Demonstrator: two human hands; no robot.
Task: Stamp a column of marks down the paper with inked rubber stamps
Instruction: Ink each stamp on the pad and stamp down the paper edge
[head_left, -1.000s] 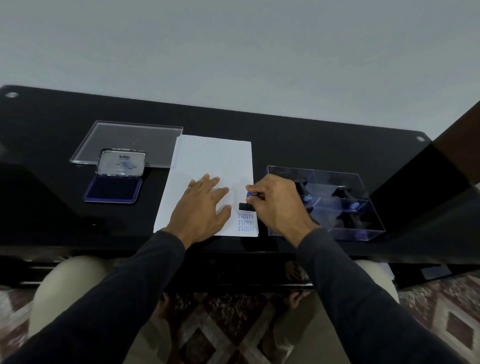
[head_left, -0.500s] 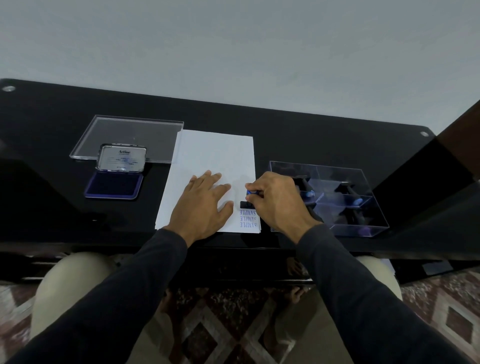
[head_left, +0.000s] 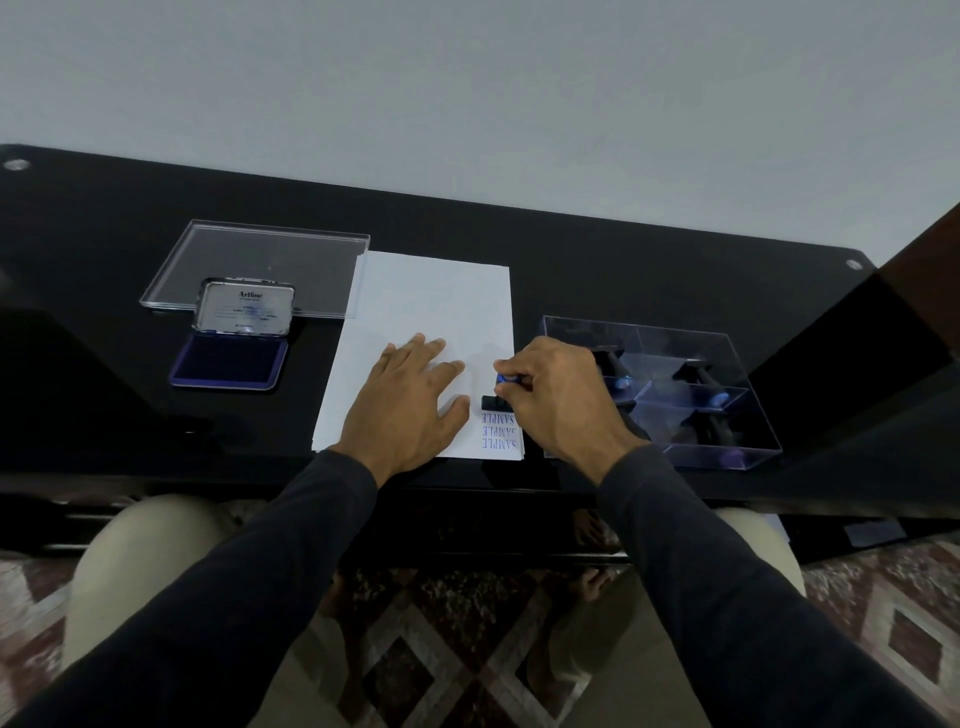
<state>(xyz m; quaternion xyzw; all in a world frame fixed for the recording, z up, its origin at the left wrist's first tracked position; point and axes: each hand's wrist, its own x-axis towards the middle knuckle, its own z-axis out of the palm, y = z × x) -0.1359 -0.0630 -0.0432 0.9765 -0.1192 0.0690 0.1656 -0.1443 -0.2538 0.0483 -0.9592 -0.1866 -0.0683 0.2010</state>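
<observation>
A white sheet of paper (head_left: 431, 306) lies on the black table. My left hand (head_left: 410, 410) rests flat on its lower middle. My right hand (head_left: 556, 400) grips a rubber stamp (head_left: 493, 397) with a blue handle and black base, its base down on the paper near the right edge. Just below the stamp, three blue SAMPLE marks (head_left: 497, 431) stand in a column at the paper's lower right corner. An open ink pad (head_left: 228, 358) with blue ink lies to the left of the paper, its lid raised.
A clear acrylic box (head_left: 727, 447) with several more stamps sits right of the paper, close to my right hand. A clear acrylic lid (head_left: 260, 254) lies behind the ink pad. The table's front edge (head_left: 208, 473) runs just below the paper.
The stamp stays pressed at nearly the same spot on the paper. The view has shifted slightly; both hands hold their places.
</observation>
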